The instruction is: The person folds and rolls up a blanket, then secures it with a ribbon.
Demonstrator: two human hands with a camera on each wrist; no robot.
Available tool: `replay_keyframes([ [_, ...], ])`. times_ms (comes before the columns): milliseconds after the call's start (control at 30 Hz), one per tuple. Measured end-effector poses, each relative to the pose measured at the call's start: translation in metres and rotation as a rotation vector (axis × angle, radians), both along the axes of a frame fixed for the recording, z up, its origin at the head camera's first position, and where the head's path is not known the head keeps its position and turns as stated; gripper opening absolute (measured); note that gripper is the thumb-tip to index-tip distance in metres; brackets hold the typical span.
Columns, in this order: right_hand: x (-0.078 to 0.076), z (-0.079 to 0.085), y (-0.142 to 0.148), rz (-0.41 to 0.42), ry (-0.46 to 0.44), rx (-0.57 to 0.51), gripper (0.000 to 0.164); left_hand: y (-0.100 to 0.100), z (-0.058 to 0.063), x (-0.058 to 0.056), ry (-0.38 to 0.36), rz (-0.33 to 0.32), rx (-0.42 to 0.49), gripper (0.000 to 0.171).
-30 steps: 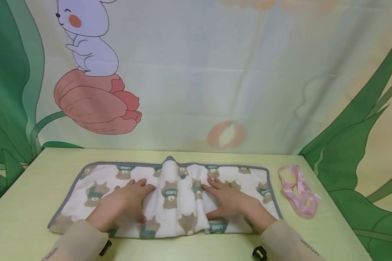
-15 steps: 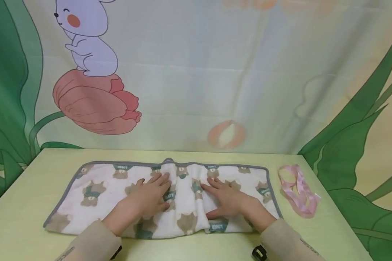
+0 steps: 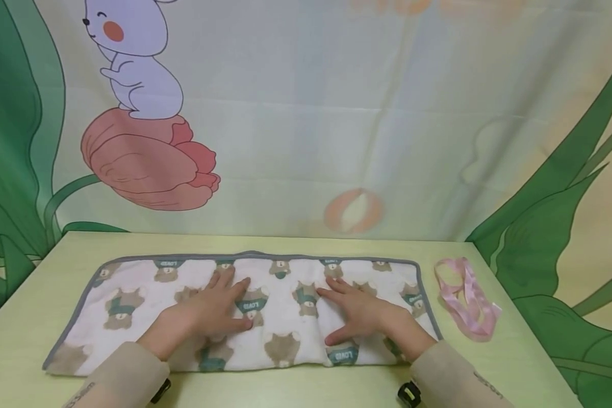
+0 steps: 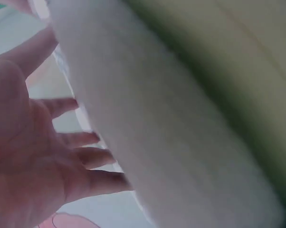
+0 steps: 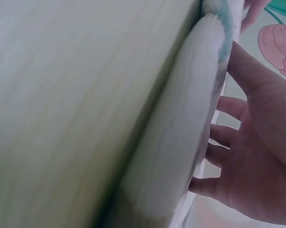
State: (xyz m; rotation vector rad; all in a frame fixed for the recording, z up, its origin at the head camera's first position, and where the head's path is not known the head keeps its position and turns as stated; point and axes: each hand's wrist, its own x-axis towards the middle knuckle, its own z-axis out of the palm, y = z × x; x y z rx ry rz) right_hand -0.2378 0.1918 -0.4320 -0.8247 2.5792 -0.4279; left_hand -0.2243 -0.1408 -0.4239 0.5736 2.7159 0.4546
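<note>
A white plush blanket (image 3: 280, 317) with brown bears in green scarves and a grey edging lies folded in a long strip on the table. My left hand (image 3: 209, 306) rests on it left of the middle, fingers spread. On the right half my right hand (image 3: 359, 309) lies with its fingers straight, fingertips on the cloth. In the left wrist view the left hand's fingertips (image 4: 117, 183) touch the blanket's thick folded side (image 4: 147, 109). The right wrist view shows the right hand (image 5: 257, 142) with its fingertips against the fold (image 5: 181, 109).
A loosely looped pink ribbon (image 3: 469, 300) lies on the pale yellow table (image 3: 296, 391) right of the blanket. Behind the table hangs a printed curtain (image 3: 296, 141) with a rabbit, a flower and green leaves.
The left hand has moved right, then back left over the blanket. The raised folds in the middle have flattened, and the blanket's left end has shifted left. The right hand has barely moved.
</note>
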Motion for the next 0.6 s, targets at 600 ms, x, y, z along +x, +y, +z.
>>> replay_keyframes([
  [600, 0.0, 0.002, -0.008, -0.018, 0.002, 0.019, 0.099, 0.026, 0.006, -0.003, -0.058, -0.067, -0.024, 0.09],
])
